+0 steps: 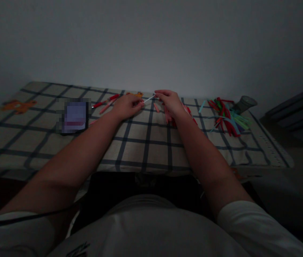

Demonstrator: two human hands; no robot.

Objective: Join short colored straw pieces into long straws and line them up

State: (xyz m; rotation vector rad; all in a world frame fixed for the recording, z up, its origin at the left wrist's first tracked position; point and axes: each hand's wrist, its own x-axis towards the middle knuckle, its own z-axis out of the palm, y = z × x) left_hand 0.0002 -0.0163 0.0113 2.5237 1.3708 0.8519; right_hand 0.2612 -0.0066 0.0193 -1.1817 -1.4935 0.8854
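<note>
- Centrally, just above the middle of the frame, held a thin pale strip [148,99] between left hand [127,106] and right hand [169,101], low over the far part of the checked tablecloth [140,150].
- Had the left hand palm-down with knuckles up, its fingers curled narrow and pinched on the strip's lower left end.
- Had the right hand arched a little higher, fingertips bunched tight on the strip's upper right end, wrist sloping down toward the cloth.
- Had both bare forearms [87,150] stretched forward from the lower corners of the frame, elbows wide, drawing together toward the centre; white sleeves [248,221] along the bottom edge.
- Showed a few pink strips [167,116] flat on the cloth, just beneath and beside the right wrist.
- Showed red and pink sticks [105,102] lying aslant just left of the left hand, in the upper centre-left.
- Showed a loose pile of coloured strips [228,116], red, green and blue, at the right of the frame, well apart from the right hand.
- Showed a grey cup [244,103] on its side just beyond that pile, near the cloth's far right corner.
- Showed a phone [75,116] with a blurred screen left of centre, near the left forearm, and an orange bear print [19,106] on the cloth at the far left.
</note>
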